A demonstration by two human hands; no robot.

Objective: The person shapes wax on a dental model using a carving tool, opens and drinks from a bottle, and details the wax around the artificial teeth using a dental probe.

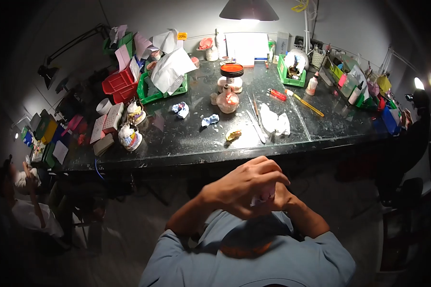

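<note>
In the head view, the left hand [242, 186] and right hand [281, 198] close together around a small pink-and-white object [263, 195], mostly hidden between them, before the light-blue shirt [301, 260]. Beyond, on the glossy black tabletop [177, 138], lie a small yellow-brown lump [233, 135], a slender pale tool [255, 126] and crumpled white tissue [275, 120].

Pale blue-grey cloth shirt [196, 270]: we wear it loose across the chest.
Short matching sleeves [334, 253]: ours end near the elbows.
Hands [244, 185] and forearms [189, 213]: ours are bare.
</note>
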